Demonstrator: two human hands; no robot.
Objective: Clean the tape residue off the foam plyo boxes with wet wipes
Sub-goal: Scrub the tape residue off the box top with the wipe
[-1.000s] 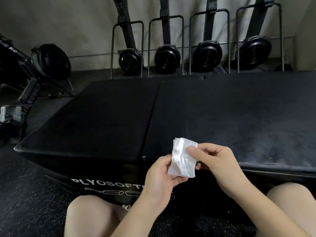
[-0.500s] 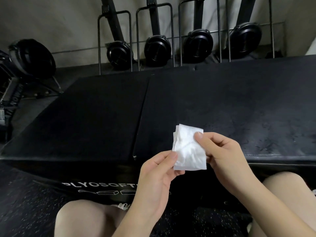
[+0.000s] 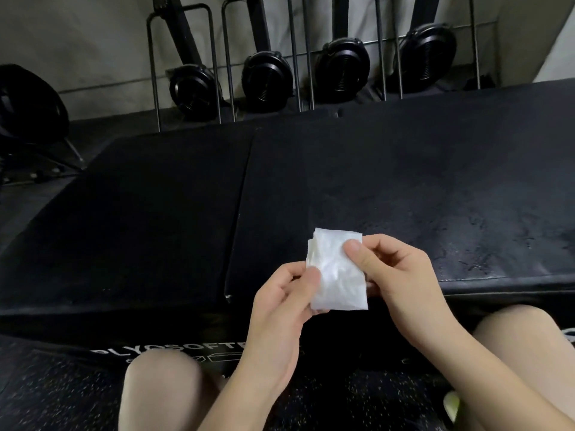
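Two black foam plyo boxes stand side by side in front of me. The left box (image 3: 149, 219) has a plain dark top. Pale smeared residue marks show on the top of the right box (image 3: 435, 197), mostly toward its right side. Just above the right box's near edge I hold a folded white wet wipe (image 3: 334, 272) upright with both hands. My left hand (image 3: 280, 309) pinches its lower left edge with the thumb in front. My right hand (image 3: 401, 275) pinches its upper right side.
Several upright rowing machines (image 3: 267, 76) with black flywheels stand in metal racks along the back wall. Another machine (image 3: 28, 110) sits at far left. My bare knees (image 3: 161, 390) are by the boxes' front face, over speckled rubber flooring (image 3: 46, 384).
The view has tilted down and right. The wipe has opened out a little wider between my hands, and both hands keep their hold on it.
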